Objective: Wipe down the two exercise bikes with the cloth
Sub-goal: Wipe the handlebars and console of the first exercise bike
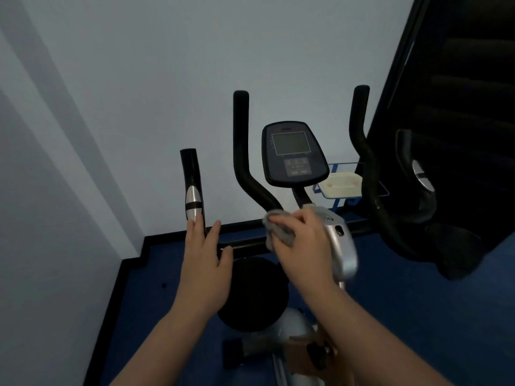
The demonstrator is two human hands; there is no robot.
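Console (294, 153) markings blurred, unreadable

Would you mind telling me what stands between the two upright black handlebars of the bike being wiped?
In the head view, the bike's console, with its screen and buttons, stands between the left handlebar and the right handlebar.

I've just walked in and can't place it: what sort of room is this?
Probably a small gym or home workout corner: an exercise bike with a display console and black handlebars, and blue flooring along the wall.
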